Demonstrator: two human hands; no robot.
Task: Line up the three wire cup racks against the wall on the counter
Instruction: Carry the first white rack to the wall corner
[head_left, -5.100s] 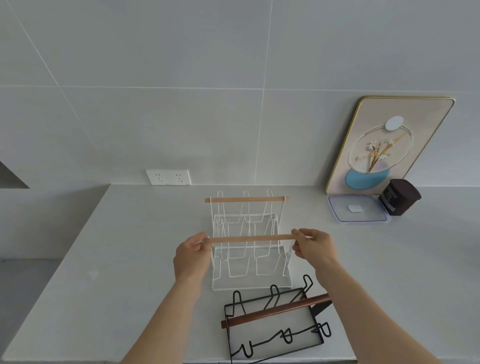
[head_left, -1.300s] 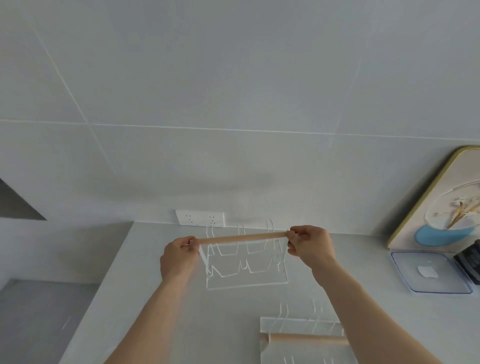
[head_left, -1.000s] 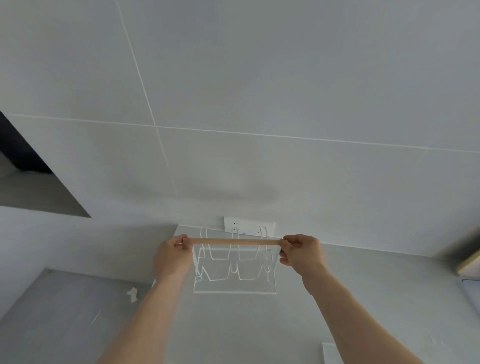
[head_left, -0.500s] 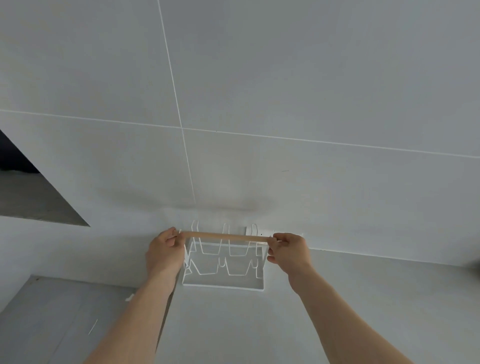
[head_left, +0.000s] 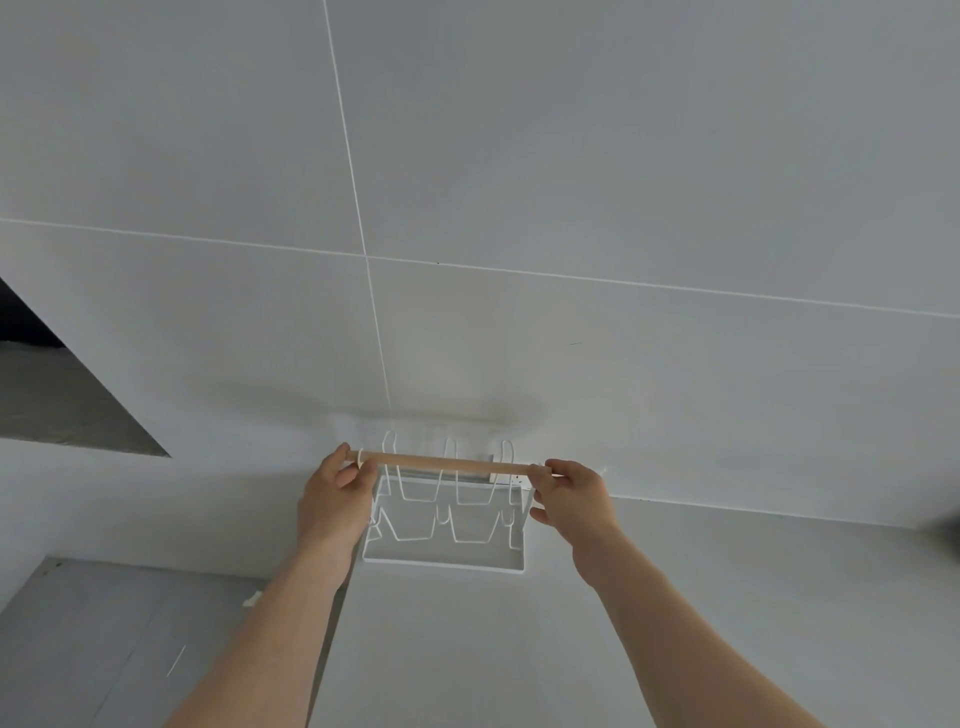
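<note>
A white wire cup rack (head_left: 444, 558) with a light wooden bar across its top stands at the back left corner of the counter, close against the tiled wall. My left hand (head_left: 332, 501) grips the bar's left end. My right hand (head_left: 569, 496) grips its right end. The rack's base tray rests on or just above the counter; I cannot tell which. The other two racks are out of view.
The grey counter (head_left: 519, 649) ends at its left edge just left of the rack, with the floor (head_left: 93, 639) below. A wall socket (head_left: 506, 475) is partly hidden behind the rack. A dark opening (head_left: 47, 395) sits at the left.
Both hands carried the white rack from the counter's middle back and left to the wall corner. My view swung left and up, so the other white rack, tray and picture dropped out of sight.
</note>
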